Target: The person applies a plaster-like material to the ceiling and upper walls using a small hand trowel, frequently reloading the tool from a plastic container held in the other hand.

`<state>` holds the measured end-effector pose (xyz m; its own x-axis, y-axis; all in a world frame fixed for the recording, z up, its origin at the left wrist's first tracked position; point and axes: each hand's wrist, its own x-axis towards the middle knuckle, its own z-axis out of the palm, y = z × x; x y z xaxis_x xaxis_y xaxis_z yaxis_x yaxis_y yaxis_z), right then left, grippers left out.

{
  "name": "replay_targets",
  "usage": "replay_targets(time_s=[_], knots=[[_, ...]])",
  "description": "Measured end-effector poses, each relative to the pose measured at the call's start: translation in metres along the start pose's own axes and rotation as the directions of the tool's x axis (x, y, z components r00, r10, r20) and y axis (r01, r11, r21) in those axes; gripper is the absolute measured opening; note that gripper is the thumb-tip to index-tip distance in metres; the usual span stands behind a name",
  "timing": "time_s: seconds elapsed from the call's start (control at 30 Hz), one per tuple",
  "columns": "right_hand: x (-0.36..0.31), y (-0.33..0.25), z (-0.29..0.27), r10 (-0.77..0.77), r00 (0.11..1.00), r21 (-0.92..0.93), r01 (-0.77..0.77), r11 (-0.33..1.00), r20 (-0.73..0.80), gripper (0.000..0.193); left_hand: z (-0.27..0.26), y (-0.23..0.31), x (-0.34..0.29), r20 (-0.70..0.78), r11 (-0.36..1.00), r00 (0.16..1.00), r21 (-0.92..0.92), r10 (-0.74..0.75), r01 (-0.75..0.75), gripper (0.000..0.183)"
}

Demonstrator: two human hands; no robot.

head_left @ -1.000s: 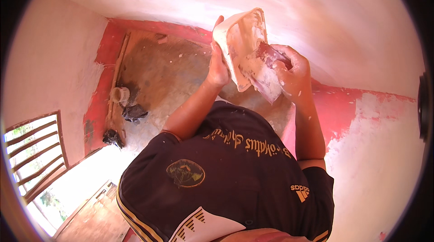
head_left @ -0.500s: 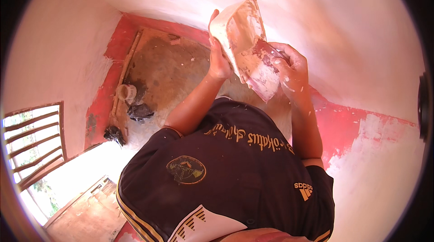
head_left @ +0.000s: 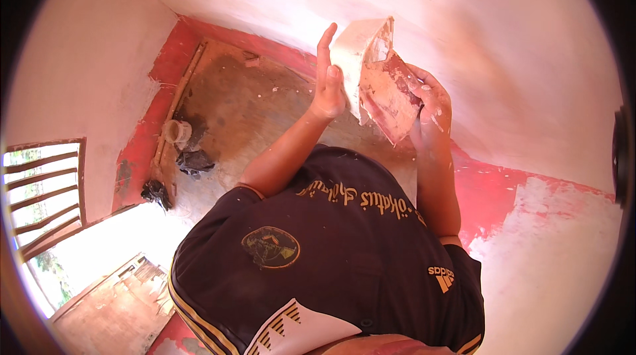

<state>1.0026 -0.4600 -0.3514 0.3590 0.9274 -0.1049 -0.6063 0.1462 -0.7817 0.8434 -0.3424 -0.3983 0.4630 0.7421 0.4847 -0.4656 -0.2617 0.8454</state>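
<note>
My left hand point(head_left: 329, 93) supports a white, putty-smeared tub point(head_left: 349, 47) from its left side, fingers stretched along the outside and some of them hidden behind it. The tub is held up tilted, with its mouth turned to the right. In my right hand point(head_left: 434, 100) is a wide, flat putty spreader point(head_left: 394, 100), reddish-brown and coated with pale putty. Its blade lies across the tub's mouth and covers most of the inside. Fingers and thumb pinch the spreader at its right edge. White specks of putty stick to my right hand.
A pale wall point(head_left: 503, 63) with a red lower band point(head_left: 490, 189) rises close ahead and to the right. On the stained floor point(head_left: 245, 103) at left are a small bucket point(head_left: 177, 131) and black plastic bags point(head_left: 194, 162). A barred window point(head_left: 43, 186) is at far left.
The tub has turned so that its inside shows less, and it sits slightly lower and to the right. The spreader has swung across its mouth, its broad face now showing.
</note>
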Motion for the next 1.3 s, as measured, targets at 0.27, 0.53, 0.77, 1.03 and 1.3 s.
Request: replay_targets(time_s=[0.27, 0.53, 0.77, 1.03, 1.3], knots=[[-0.01, -0.013, 0.02, 0.033, 0.998, 0.1, -0.027, 0.995, -0.059, 0.043, 0.009, 0.021, -0.018, -0.004, 0.984, 0.996, -0.155, -0.093, 0.092, 0.084], [-0.029, -0.022, 0.052, -0.1, 0.989, 0.167, 0.117, 0.979, -0.109, 0.041, -0.014, 0.059, -0.018, -0.031, 0.653, 0.822, -0.625, -0.569, 0.429, 0.088], [-0.047, -0.03, 0.055, -0.162, 0.979, 0.123, 0.177, 0.976, -0.125, 0.029, -0.012, 0.074, -0.02, 0.145, 0.451, 0.777, -0.743, -0.613, 0.495, 0.084], [-0.075, -0.095, 0.069, -0.441, 0.838, -0.283, 0.36, 0.889, -0.322, 0.041, 0.007, 0.062, -0.001, 0.274, 0.389, 0.756, -0.725, -0.594, 0.569, 0.083], [-0.043, -0.172, 0.098, -0.879, 0.368, -0.506, 0.72, 0.475, -0.302, 0.029, -0.018, 0.051, 0.017, 0.261, 0.407, 0.666, -0.621, -0.699, 0.67, 0.073]])
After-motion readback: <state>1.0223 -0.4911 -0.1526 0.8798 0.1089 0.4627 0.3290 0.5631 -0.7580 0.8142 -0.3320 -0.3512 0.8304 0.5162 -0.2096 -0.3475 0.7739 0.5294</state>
